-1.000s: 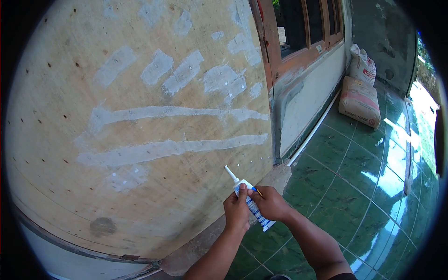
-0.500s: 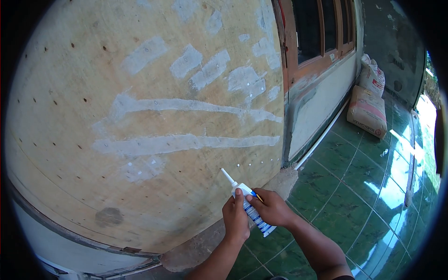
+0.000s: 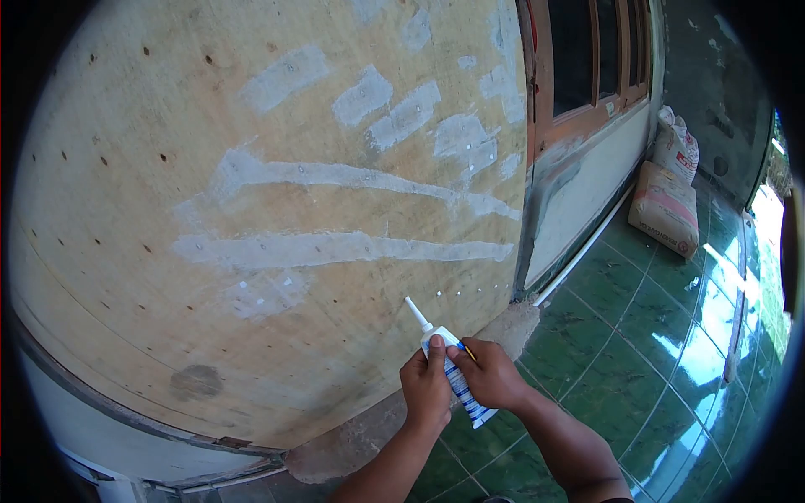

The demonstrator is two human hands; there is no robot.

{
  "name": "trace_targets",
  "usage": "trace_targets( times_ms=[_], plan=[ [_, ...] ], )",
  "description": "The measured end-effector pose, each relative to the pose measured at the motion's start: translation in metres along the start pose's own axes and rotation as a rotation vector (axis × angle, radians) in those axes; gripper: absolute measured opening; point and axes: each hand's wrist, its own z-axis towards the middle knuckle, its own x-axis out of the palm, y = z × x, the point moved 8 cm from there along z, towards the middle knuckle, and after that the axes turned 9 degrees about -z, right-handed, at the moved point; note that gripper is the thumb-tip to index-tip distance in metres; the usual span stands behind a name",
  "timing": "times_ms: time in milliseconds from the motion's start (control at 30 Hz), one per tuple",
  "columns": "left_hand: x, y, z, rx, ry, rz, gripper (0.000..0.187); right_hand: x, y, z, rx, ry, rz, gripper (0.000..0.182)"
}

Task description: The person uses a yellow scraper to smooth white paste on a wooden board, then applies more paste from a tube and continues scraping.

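Observation:
A white and blue squeeze tube (image 3: 475, 409) with a long tapered nozzle (image 3: 417, 313) is held in both hands, its nozzle pointing up and to the left. The nozzle tip overlaps the plywood panel (image 3: 352, 314), left of a short row of small white dots (image 3: 438, 293). My left hand (image 3: 426, 390) is closed around the tube's left side, thumb lying on its shoulder. From the right, my right hand (image 3: 493, 375) closes on the tube too. A thin yellow and dark stick (image 3: 469, 353) pokes out by its fingers.
White filler strips and patches (image 3: 319, 248) mark the panel. Right of it stands a wooden window frame (image 3: 579, 121) over a low wall with a white pipe (image 3: 583, 247) along its foot. Two sacks (image 3: 665, 205) rest on the green tiled floor (image 3: 579, 344) at the back right.
The view has shifted slightly, so the panel's markings sit a little further right. Both hands keep hold of the tube, with the nozzle still beside the row of dots.

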Motion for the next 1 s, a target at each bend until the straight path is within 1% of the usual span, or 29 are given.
trace_targets(
  times_ms=[167, 233, 267, 367, 400, 467, 533, 567, 667, 767, 833, 900, 1000],
  plan=[
    [0.001, -0.001, -0.001, -0.010, -0.008, -0.017, 0.042, -0.002, 0.003, -0.002, 0.030, 0.001, 0.020, 0.043],
    [0.006, -0.003, -0.005, -0.046, -0.010, -0.050, 0.044, -0.003, 0.003, -0.002, 0.049, 0.017, 0.018, 0.043],
    [0.008, -0.004, -0.006, -0.064, -0.011, -0.066, 0.044, -0.003, 0.004, -0.002, 0.057, 0.065, -0.011, 0.043],
    [-0.001, 0.020, -0.016, -0.332, -0.068, -0.137, 0.046, -0.009, 0.003, -0.005, 0.069, 0.180, -0.091, 0.043],
    [-0.004, 0.021, -0.019, -0.301, -0.087, -0.075, 0.050, -0.010, 0.005, -0.008, 0.063, 0.199, -0.113, 0.043],
    [-0.002, 0.009, -0.030, -0.186, -0.027, -0.094, 0.050, -0.008, 0.012, -0.016, 0.051, 0.226, -0.140, 0.044],
    [-0.001, -0.003, -0.038, -0.098, 0.016, -0.140, 0.050, -0.017, 0.035, -0.027, 0.036, 0.188, -0.115, 0.044],
    [0.000, -0.007, -0.041, -0.111, 0.023, -0.183, 0.050, -0.020, 0.047, -0.032, 0.031, 0.171, -0.104, 0.045],
    [0.010, -0.030, -0.045, -0.130, 0.069, -0.310, 0.046, -0.027, 0.080, -0.035, 0.026, 0.122, -0.200, 0.045],
    [0.020, -0.046, -0.046, -0.134, 0.114, -0.439, 0.043, -0.023, 0.096, -0.035, 0.049, 0.093, -0.270, 0.044],
    [0.023, -0.040, -0.041, -0.167, 0.114, -0.538, 0.042, -0.020, 0.095, -0.032, 0.062, 0.069, -0.326, 0.044],
    [0.019, -0.021, -0.030, -0.151, 0.099, -0.541, 0.042, -0.017, 0.093, -0.031, 0.052, 0.038, -0.352, 0.043],
    [0.015, -0.012, -0.030, -0.140, 0.114, -0.494, 0.042, -0.015, 0.091, -0.034, 0.007, -0.018, -0.342, 0.042]
  ],
)
